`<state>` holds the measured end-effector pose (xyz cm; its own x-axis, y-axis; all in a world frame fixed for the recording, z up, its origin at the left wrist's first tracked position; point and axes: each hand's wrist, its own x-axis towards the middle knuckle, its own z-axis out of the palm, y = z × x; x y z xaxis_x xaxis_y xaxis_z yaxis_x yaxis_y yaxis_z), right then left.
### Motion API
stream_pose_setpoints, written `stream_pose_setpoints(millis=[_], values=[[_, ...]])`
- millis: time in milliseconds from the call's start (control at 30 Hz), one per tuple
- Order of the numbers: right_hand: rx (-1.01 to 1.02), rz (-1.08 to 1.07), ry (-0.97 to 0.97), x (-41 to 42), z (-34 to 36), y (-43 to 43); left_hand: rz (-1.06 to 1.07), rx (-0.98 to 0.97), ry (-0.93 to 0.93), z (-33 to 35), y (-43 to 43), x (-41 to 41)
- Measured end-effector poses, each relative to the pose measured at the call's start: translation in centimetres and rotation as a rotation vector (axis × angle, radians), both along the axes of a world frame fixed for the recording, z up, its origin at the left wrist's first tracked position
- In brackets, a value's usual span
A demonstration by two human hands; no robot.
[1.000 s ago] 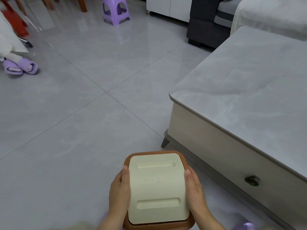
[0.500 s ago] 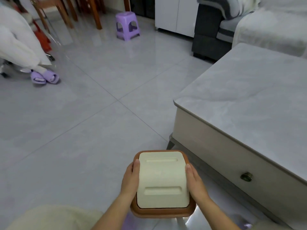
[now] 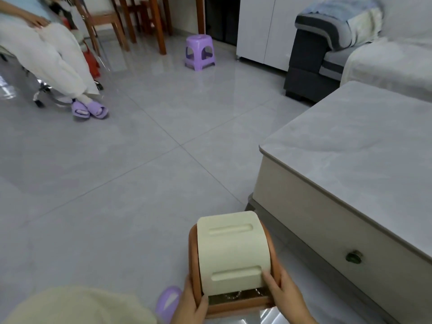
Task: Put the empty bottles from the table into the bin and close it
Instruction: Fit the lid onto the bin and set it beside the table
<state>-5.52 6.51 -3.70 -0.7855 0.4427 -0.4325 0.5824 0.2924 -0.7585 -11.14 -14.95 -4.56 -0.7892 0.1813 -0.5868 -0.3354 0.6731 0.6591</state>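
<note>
- The table (image 3: pixel 364 146) top in view carries no bottles.
- On the floor beside it, the bin (image 3: pixel 231 265) has a gap at its lid's near edge.
- The left hand (image 3: pixel 195 302) and the right hand (image 3: pixel 284 292) grip its sides; closing remains.

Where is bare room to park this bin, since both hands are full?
Bare tile floor stretches ahead, bordered by the coffee table and purple stool. The tabletop is bare too. It is crowded at the bin, held by the left hand and right hand.
</note>
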Motion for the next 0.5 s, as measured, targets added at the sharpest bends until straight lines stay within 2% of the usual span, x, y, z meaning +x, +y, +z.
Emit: stream_pose_setpoints(millis=[167, 233, 367, 500], values=[[0.046, 0.135, 0.02, -3.4, -1.2, 0.8, 0.488, 0.244, -0.37, -1.5, 0.8, -2.2], [0.045, 0.151, 0.018, -5.1, -0.9, 0.8, 0.612, 0.316, -0.472, -1.3, 1.3, -2.8], [0.036, 0.156, -0.02, -9.2, -1.2, 1.3, 0.811, 0.367, -0.479, -1.7, 3.0, -6.4], [0.058, 0.167, -0.01, -14.2, -0.9, 1.6, 0.899, 0.422, -0.4, -1.8, 6.3, -12.5]])
